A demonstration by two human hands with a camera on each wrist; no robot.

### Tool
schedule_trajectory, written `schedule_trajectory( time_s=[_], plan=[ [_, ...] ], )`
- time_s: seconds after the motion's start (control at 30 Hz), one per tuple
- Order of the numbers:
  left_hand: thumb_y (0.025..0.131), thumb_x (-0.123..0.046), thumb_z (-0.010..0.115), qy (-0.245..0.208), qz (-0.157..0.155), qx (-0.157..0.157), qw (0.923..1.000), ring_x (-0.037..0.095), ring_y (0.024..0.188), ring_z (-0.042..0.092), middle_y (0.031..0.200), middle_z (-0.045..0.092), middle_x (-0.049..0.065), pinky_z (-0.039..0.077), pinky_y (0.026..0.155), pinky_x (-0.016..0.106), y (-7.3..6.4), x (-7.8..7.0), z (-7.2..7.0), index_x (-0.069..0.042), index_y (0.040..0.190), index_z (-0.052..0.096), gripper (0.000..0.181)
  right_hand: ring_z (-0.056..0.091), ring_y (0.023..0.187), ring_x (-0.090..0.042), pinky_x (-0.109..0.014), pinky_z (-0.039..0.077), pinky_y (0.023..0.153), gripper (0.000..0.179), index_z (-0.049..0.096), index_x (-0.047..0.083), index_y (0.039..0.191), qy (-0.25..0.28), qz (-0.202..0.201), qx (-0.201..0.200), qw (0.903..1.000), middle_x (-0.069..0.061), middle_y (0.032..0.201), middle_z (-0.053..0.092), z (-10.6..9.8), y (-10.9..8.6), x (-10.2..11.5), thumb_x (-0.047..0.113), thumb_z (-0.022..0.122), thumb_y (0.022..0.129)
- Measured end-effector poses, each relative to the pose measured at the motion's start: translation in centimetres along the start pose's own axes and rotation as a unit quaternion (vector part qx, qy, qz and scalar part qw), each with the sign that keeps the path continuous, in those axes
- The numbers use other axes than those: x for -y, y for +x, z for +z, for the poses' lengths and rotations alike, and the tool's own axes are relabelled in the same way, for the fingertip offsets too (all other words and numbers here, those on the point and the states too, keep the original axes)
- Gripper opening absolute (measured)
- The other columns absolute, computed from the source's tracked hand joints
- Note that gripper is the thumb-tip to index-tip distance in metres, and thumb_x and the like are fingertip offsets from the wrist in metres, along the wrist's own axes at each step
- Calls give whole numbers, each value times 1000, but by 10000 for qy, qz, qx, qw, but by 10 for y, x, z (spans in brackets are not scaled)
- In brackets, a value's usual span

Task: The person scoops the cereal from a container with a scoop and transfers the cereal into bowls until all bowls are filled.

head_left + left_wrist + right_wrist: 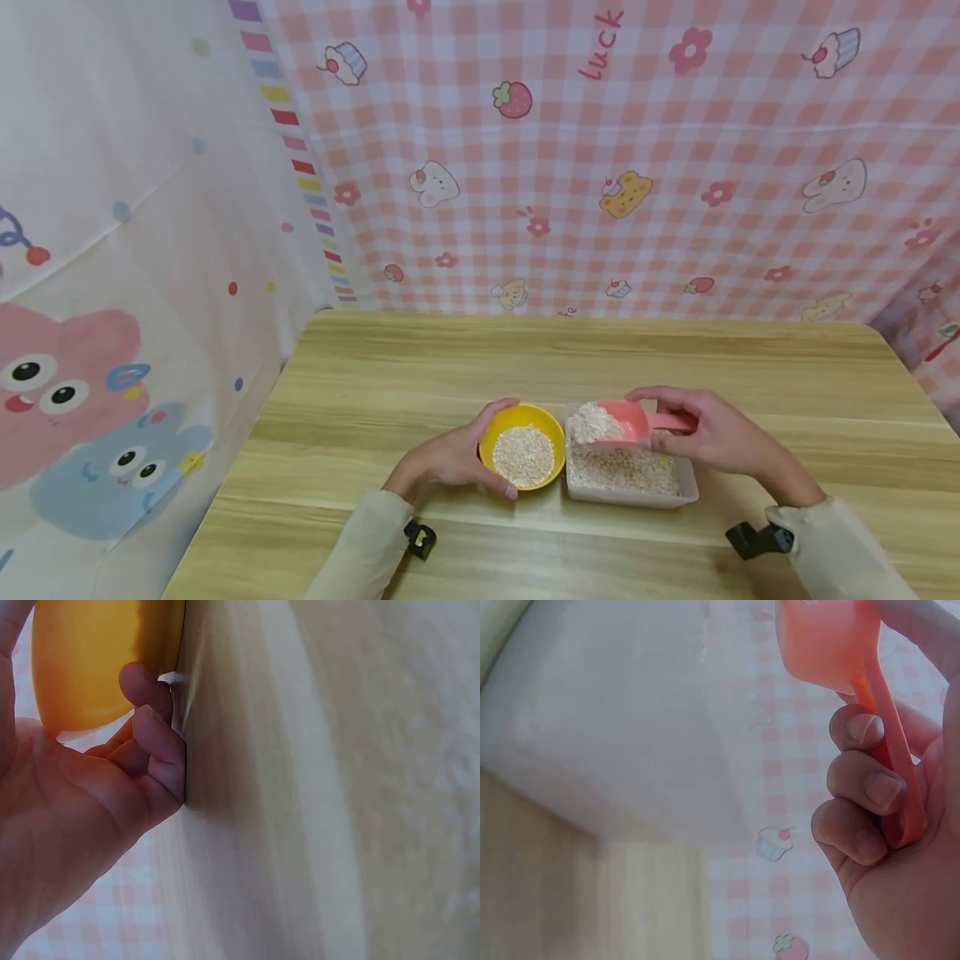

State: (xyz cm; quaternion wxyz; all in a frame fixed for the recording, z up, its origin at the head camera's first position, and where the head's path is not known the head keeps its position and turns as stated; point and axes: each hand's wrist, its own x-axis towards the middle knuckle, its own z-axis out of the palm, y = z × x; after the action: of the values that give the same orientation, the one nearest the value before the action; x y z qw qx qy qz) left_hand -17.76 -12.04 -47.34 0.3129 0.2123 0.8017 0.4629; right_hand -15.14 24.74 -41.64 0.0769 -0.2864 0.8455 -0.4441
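Note:
A yellow bowl [559,427] with oats [523,456] in it stands on the table, and my left hand [452,455] holds it from the left, thumb and fingers around its side. In the left wrist view the curled fingers [159,739] lie low by the wall of the bowl [82,667]. My right hand [701,429] grips the handle of a pink scoop [633,421], heaped with oats at its front. The scoop is over a white rectangular tub [630,498] of oats, just right of the bowl. The right wrist view shows fingers wrapped round the scoop's handle [892,742].
The wood-grain table [420,358] reaches back to a pink checked cloth [480,208] hung behind it. On the left hangs a white cloth [225,208] with cartoon figures. Dark straps with black mounts [757,540] sit at both wrists.

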Motion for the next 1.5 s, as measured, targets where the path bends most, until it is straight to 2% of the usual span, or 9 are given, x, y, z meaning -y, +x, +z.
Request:
schedule_trajectory(
  time_s=[0.1, 0.27, 0.6, 0.77, 1.03, 1.33, 1.5],
  plan=[
    [69, -29, 92, -42, 0, 5, 10000, 25, 139, 36, 155, 35, 5, 22, 118, 52, 0, 0, 0, -36, 156, 14, 117, 38, 57, 0, -23, 37, 48, 44, 61, 11, 130, -112, -158, 3, 9998, 12, 66, 42, 0, 7, 8, 12, 75, 89],
    [70, -30, 92, -7, 7, 19, 10000, 26, 140, 35, 156, 34, 6, 22, 118, 53, 0, 0, -1, -36, 156, 14, 117, 38, 57, -1, -22, 37, 49, 45, 61, 12, 130, -203, -194, 96, 9996, 11, 66, 41, 1, 18, 20, 16, 76, 88],
    [68, -34, 92, 114, 90, 0, 9999, 27, 143, 33, 159, 31, 5, 22, 118, 53, 0, -1, -1, -39, 155, 14, 118, 39, 58, -3, -22, 37, 52, 47, 61, 10, 131, -258, -55, 521, 9983, 9, 68, 47, 10, 38, 33, 23, 76, 88],
    [68, -33, 92, 123, 76, 3, 9999, 28, 143, 32, 160, 29, 3, 22, 118, 53, 0, -1, 0, -41, 155, 13, 118, 38, 57, -1, -21, 37, 52, 47, 61, 10, 130, -349, -219, 676, 9969, 9, 67, 47, 15, 47, 37, 24, 76, 88],
    [68, -34, 92, 151, 78, -4, 9999, 28, 144, 30, 161, 27, 2, 22, 118, 53, 0, -1, -1, -40, 155, 13, 118, 41, 59, -1, -20, 39, 54, 48, 63, 16, 128, -927, -512, 703, 9919, 13, 70, 51, 25, 59, 39, 31, 78, 86],
    [68, -32, 93, 14, 97, 26, 9999, 24, 142, 34, 158, 33, 3, 24, 117, 51, 0, 0, -1, -37, 156, 13, 119, 42, 61, -2, -21, 39, 55, 53, 64, 17, 129, -1597, -509, 735, 9831, 14, 73, 55, 33, 67, 48, 36, 79, 82],
    [69, -29, 92, -25, 133, 33, 9999, 24, 141, 35, 156, 34, 3, 25, 116, 51, 0, -1, 0, -35, 157, 13, 118, 49, 67, -3, -23, 44, 61, 54, 63, 16, 130, -1908, -457, 839, 9770, 14, 84, 64, 35, 70, 52, 36, 78, 83]
  ],
)
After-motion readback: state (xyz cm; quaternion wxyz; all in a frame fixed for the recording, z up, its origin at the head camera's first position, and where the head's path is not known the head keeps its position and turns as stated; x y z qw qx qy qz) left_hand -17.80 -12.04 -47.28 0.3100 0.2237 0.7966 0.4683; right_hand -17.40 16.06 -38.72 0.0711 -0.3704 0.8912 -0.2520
